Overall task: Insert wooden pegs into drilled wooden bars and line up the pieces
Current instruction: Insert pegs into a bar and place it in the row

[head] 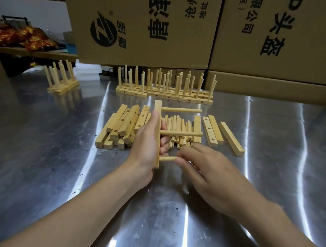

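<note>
My left hand [148, 144] grips a drilled wooden bar [158, 107] that stands on end above the metal table. Three pegs stick out of it to the right: a top peg [181, 110], a middle peg [181, 133] and a bottom peg [167, 158]. My right hand [209, 170] pinches the bottom peg at its free end. Behind the hands lies a heap of loose pegs [180, 125]. A pile of drilled bars [121, 127] lies to the left and a few more bars [213, 132] lie to the right.
A row of finished bars with upright pegs [164, 87] stands at the back of the steel table [54, 152], and a smaller group [62, 80] stands at the back left. Large cardboard boxes [188, 25] wall off the rear. Shiny wrapped goods [20, 37] sit on a shelf at left.
</note>
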